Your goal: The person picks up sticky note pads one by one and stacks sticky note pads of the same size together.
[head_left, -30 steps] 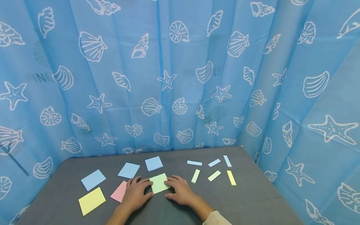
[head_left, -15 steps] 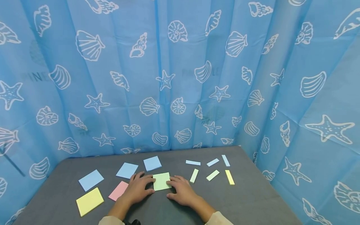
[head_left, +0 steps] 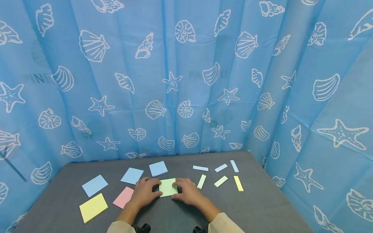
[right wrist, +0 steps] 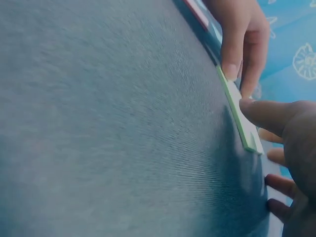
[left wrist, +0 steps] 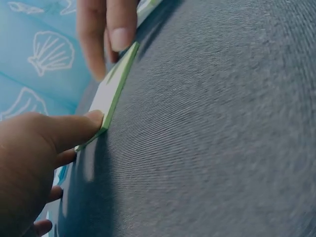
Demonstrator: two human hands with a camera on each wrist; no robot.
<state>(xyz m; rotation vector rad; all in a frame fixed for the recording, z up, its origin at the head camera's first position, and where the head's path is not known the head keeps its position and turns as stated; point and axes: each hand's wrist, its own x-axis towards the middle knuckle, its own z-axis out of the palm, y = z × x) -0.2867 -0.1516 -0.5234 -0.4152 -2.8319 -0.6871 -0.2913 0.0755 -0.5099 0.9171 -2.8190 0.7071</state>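
A light green sticky note pad (head_left: 168,187) lies on the grey table between my two hands. My left hand (head_left: 144,193) holds its left side; in the left wrist view the thumb (left wrist: 94,118) presses on the near corner. My right hand (head_left: 187,192) is at the right side, thumb and index finger curved toward each other over the edge. In the right wrist view the right thumb (right wrist: 252,106) overlaps the pad's near edge. Whether the pad is lifted at all is hard to tell.
Left of the hands lie a pink pad (head_left: 123,196), a yellow pad (head_left: 93,207) and several blue pads (head_left: 95,185). Several narrow strips, blue, green and yellow (head_left: 238,183), lie to the right. A blue shell-patterned curtain (head_left: 175,81) hangs behind the grey tabletop (head_left: 256,207).
The green pad has turned straighter and shifted slightly right. My fingers have curved in closer round its sides, with both thumbs nearer its edges.
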